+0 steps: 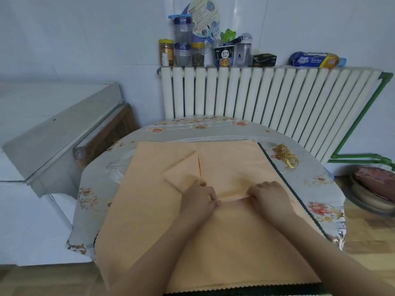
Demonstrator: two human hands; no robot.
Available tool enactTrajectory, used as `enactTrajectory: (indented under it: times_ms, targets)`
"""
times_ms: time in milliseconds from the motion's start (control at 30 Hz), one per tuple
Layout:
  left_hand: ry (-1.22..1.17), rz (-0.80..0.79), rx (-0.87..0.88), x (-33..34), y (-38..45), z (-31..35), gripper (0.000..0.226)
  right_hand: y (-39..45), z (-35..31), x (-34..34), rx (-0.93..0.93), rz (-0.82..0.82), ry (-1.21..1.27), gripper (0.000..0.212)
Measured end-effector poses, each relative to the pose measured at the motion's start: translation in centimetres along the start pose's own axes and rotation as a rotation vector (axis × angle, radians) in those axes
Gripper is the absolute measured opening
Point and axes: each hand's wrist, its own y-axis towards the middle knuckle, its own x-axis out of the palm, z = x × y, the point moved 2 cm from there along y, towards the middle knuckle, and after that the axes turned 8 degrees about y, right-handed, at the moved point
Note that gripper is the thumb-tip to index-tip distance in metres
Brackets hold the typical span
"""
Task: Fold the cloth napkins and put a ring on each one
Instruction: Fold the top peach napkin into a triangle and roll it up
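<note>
— Round table (316, 184) under a grey floral tablecloth (213, 130), is that where the work sits?

— Yes. Nearest the camera, a peach cloth napkin (149, 210) lies spread over most of it, its near edge pinked and hanging off the front. A dark green zigzag-edged cloth (284, 180) shows beneath it along the right side and the near edge.

— And the hands?

— Both rest on the middle of the napkin. The left hand (197, 199) has its fingers curled, pinching a raised ridge of the fabric. The right hand (268, 194) grips the other end of the same ridge, fingers bent over it. The fold runs between them.

— Anything folded already?

— Just beyond the left hand, a corner of the napkin is turned in toward the centre.

— The rings?

— A cluster of gold napkin rings (286, 155) lies on the tablecloth at the far right, just beside the green edge, apart from both hands.

— Behind that?

— A white radiator (267, 97) against the wall, with jars (181, 45), an instant noodle cup (224, 55) and a pack of kitchen towels (314, 59) on top.
</note>
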Motion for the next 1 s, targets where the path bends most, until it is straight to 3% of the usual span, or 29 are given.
enactTrajectory:
  times_ms: [134,300,401,501,734,1001]
  targets:
    - [-0.005,-0.017,-0.004,-0.6,-1.7,-0.1,0.01,-0.1,1.9,-3.0,0.115,-0.018,-0.065,0.017]
    - [0.083,-0.038,0.044,-0.8,-5.0,-0.8,0.019,1.2,0.5,-5.6,-0.023,0.168,-0.045,0.022]
    - [0.113,-0.006,0.044,-1.1,-5.6,-1.1,0.022,3.4,-1.1,-5.4,-0.094,0.071,0.065,0.012]
    - [0.128,0.044,0.037,-1.2,-5.5,-1.0,0.023,5.9,-2.3,-3.2,-0.115,-0.066,0.235,0.016]
    - [0.146,0.121,0.076,-0.7,-5.5,-0.9,0.017,9.6,-4.8,0.1,-0.038,-0.247,0.468,0.016]
    - [0.112,0.195,0.063,0.1,-5.1,-2.0,0.01,10.9,-5.2,2.6,0.099,-0.23,0.75,0.046]
